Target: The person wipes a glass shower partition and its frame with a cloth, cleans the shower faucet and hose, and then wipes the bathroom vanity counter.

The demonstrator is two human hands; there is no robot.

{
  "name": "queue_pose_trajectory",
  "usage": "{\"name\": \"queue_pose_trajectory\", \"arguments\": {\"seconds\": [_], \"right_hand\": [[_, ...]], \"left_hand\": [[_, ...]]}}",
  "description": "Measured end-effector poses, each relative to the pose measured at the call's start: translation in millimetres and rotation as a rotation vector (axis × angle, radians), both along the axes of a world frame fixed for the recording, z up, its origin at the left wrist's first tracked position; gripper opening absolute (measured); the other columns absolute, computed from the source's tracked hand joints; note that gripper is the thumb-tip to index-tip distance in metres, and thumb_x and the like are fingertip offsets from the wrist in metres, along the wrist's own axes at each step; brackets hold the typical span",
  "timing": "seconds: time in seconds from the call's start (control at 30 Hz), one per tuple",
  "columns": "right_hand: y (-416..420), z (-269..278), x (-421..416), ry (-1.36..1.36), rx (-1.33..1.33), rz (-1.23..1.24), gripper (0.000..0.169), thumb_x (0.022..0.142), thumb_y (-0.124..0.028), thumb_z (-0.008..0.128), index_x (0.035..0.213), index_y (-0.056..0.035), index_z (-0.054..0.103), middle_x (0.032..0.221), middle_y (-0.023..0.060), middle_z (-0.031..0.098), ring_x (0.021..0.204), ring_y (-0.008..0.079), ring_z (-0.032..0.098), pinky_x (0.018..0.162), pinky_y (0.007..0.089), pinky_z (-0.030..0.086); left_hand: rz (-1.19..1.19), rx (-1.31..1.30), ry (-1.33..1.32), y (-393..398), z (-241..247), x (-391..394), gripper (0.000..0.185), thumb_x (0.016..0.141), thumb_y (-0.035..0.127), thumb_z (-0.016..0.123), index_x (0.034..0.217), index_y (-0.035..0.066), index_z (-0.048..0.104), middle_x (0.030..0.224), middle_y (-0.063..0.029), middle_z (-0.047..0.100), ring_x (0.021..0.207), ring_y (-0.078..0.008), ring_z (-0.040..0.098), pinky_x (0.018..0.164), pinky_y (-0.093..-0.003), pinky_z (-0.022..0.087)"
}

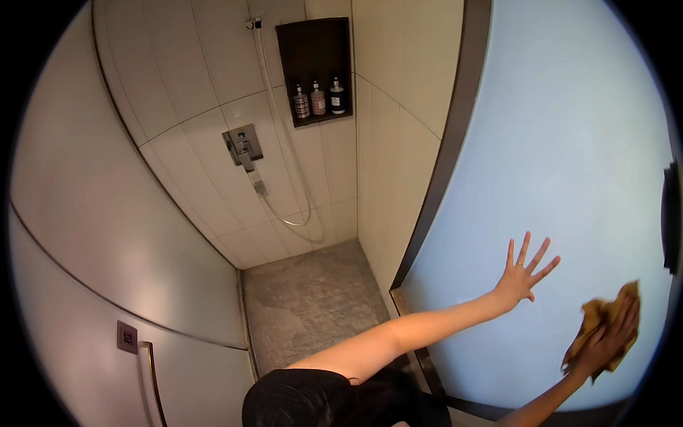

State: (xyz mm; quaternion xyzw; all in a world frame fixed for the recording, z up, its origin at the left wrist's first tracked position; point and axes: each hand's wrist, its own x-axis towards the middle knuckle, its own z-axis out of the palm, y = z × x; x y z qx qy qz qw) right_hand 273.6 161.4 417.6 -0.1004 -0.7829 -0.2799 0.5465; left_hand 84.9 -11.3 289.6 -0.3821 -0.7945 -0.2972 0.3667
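Note:
A large frosted glass panel (555,133), lit pale blue, fills the right side of the view. My left hand (515,283) is at the panel with its fingers spread wide and nothing in it; a ring shows on one finger. Lower and further right, my right hand (597,349) holds a crumpled mustard-brown cloth (593,316) flat against the same glass. Parts of the cloth stick out around the fingers, and its underside is hidden.
A dark frame (445,155) borders the glass. Beyond it, a shower mixer (243,145) and looping hose (291,222) hang on the tiled wall near a niche (315,48) with three pump bottles (318,102). At left, a frosted door (80,256) has a metal handle (153,373).

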Motion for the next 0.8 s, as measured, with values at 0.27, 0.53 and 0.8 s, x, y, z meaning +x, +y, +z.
{"name": "queue_pose_trajectory", "arguments": {"seconds": [0.27, 0.53, 0.8], "right_hand": [[-25.1, 26.1, -62.3, 0.317, 0.022, -0.054, 0.063, 0.083, -0.004, 0.058, 0.144, -0.0121, 0.047, 0.150, 0.0093, 0.045, 0.139, 0.0292, 0.040, 0.115, 0.0436, 0.029], [-55.0, -98.4, -74.2, -0.442, -0.670, 0.112, 0.043, 0.091, -0.030, 0.053, 0.131, -0.0140, 0.058, 0.136, 0.0119, 0.055, 0.121, 0.0315, 0.054, 0.100, 0.0431, 0.045], [-52.7, -132.5, -73.3, -0.738, -0.163, 0.284, 0.075, 0.090, -0.021, 0.061, 0.156, -0.0234, 0.023, 0.162, -0.0046, 0.021, 0.149, 0.0182, 0.019, 0.116, 0.0379, 0.033]], "left_hand": [[-0.036, -0.057, -0.057, -16.3, -1.8, -0.5, 0.128, 0.052, 0.053, 0.085, 0.157, 0.030, 0.016, 0.163, -0.0180, 0.004, 0.145, -0.0544, 0.006, 0.108, -0.0749, 0.017], [-0.056, 0.094, 0.028, -35.1, 51.5, -23.8, 0.109, 0.065, 0.041, 0.084, 0.155, 0.026, 0.026, 0.159, -0.0170, 0.019, 0.145, -0.0431, 0.019, 0.112, -0.0678, 0.013], [-0.001, -0.072, 0.005, -43.7, 88.1, -38.7, 0.124, 0.060, 0.033, 0.089, 0.158, 0.027, 0.013, 0.164, -0.0121, 0.005, 0.144, -0.0484, 0.021, 0.109, -0.0699, 0.021]]}}
